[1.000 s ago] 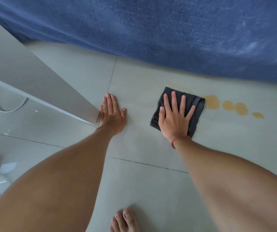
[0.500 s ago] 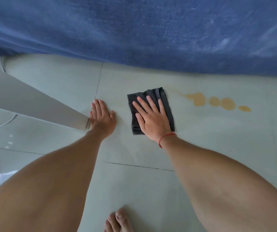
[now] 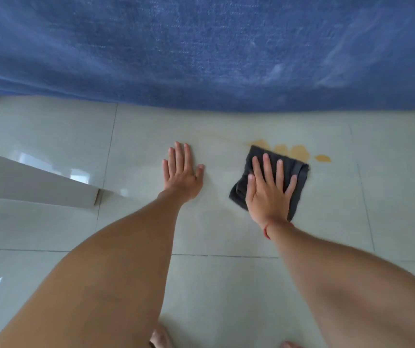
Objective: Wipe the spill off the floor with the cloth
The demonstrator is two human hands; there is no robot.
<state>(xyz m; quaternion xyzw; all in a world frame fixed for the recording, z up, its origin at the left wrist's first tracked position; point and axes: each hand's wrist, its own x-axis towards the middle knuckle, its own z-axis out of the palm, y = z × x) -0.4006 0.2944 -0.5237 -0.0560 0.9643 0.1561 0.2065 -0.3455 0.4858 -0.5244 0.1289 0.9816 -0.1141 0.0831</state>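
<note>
A folded dark grey cloth (image 3: 299, 172) lies flat on the pale floor tiles. My right hand (image 3: 269, 189) presses down on it with fingers spread, a red string around the wrist. The cloth's far edge touches the yellow-orange spill (image 3: 299, 151), a row of small puddles running to the right; a faint yellow smear trails left of them. My left hand (image 3: 182, 175) rests palm-down on the bare tile to the left of the cloth, fingers apart, holding nothing.
A blue fabric surface (image 3: 201, 54) borders the floor along the far side. A white furniture panel (image 3: 33, 184) juts in from the left, its corner close to my left hand. My bare toes (image 3: 160, 339) show at the bottom edge.
My right hand has slid the cloth to the right, from beside my left hand up against the spill's left puddle. My left hand stays planted on the tile.
</note>
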